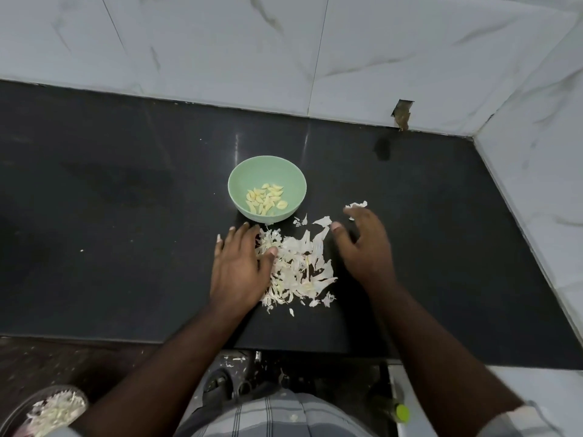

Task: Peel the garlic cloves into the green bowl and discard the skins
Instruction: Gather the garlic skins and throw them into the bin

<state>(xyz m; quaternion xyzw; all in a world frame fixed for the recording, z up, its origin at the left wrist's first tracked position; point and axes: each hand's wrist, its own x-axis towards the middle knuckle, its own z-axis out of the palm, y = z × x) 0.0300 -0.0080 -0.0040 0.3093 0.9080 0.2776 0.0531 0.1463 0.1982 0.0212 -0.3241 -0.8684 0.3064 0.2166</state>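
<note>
Both hands flat, fingers spread — left hand [239, 266] and right hand [362, 244] flank the papery white garlic-skin pile [299, 269]; peeled cloves [265, 198] in round green bowl [249, 175].

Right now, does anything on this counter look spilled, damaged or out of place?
Yes. Garlic skins are scattered loose on the dark counter beside the green bowl, with a stray piece apart. A wall tile is broken at the counter's back edge.
</note>
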